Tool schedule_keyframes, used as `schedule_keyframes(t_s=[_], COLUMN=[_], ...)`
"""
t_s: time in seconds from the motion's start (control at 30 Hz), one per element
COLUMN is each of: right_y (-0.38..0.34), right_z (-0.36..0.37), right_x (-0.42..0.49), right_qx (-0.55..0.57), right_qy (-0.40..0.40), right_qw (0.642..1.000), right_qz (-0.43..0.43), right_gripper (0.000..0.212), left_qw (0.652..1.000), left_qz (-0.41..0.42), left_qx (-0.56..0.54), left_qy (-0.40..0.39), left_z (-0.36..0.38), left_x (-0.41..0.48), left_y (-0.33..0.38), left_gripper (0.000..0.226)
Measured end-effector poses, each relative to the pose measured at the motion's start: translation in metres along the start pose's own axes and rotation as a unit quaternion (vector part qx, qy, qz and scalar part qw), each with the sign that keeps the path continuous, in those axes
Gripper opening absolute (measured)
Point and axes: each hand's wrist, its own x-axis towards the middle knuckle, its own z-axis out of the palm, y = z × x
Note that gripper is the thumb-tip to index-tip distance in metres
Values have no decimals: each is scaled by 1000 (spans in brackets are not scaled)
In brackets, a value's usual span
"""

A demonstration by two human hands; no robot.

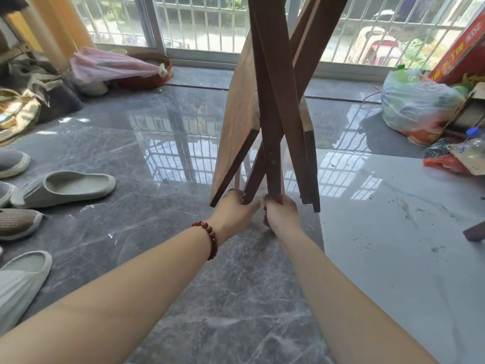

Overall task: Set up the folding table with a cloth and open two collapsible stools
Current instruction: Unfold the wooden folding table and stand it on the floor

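Note:
A dark brown wooden folding table stands partly unfolded in the middle of the floor, its crossed legs spreading upward and its top panels hanging down on either side. My left hand, with a red bead bracelet on the wrist, grips the lower end of one leg. My right hand grips the lower end of the neighbouring leg right beside it. A pink cloth lies bunched at the back left by the window. No stools can be made out.
Several slippers and shoes lie along the left edge of the glossy grey tile floor. A stuffed plastic bag, a red box and clutter sit at the right. Barred sliding windows run across the back.

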Motion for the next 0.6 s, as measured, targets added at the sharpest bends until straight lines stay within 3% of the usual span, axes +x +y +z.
schedule_keyframes(t_s=[0.17,0.43,0.6], right_y=[7,-9,-14], right_z=[8,13,12], right_x=[-6,-17,-32], right_qx=[-54,-14,-47], right_qy=[-16,14,31], right_qw=[998,998,994], right_qz=[-33,-59,-90], right_gripper=[22,7,15], left_qw=[1000,999,995], left_qz=[-11,14,24], left_qx=[-26,-26,-90], left_qy=[11,-16,-47], left_z=[-17,-22,-17], left_x=[-14,-11,-5], left_y=[-19,-7,2], left_gripper=[49,37,45])
